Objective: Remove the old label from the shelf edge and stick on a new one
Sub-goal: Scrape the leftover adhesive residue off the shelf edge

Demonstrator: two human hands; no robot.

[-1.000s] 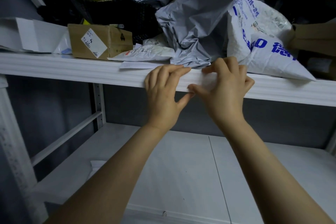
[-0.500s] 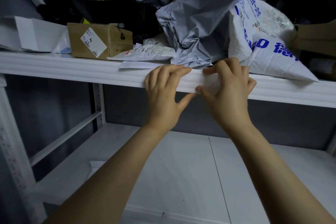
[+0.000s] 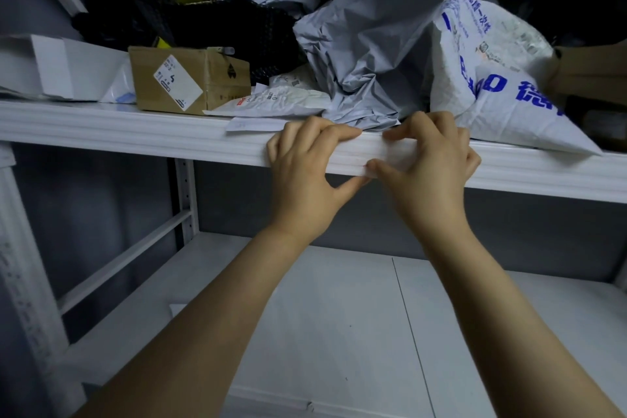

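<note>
The white shelf edge [image 3: 142, 132] runs across the head view. A white label [image 3: 390, 154] lies flat on its front face between my hands; its left end is hidden. My left hand [image 3: 305, 176] clamps the edge, fingers curled over the top and thumb underneath, at the label's left end. My right hand [image 3: 431, 166] is beside it on the right, index fingertip on the label's upper border and thumb on its lower border, pressing it to the edge. A small white paper slip [image 3: 254, 124] lies on the shelf top just left of my left hand.
On the upper shelf behind my hands sit a crumpled grey mailer bag [image 3: 373, 54], a white bag with blue print [image 3: 492, 85], a cardboard box [image 3: 190, 81] and a white box [image 3: 44, 68]. The lower shelf board [image 3: 339, 316] holds a white paper scrap [image 3: 176, 310].
My right hand has slid a little to the right along the shelf edge over the label. My left hand has stayed in place.
</note>
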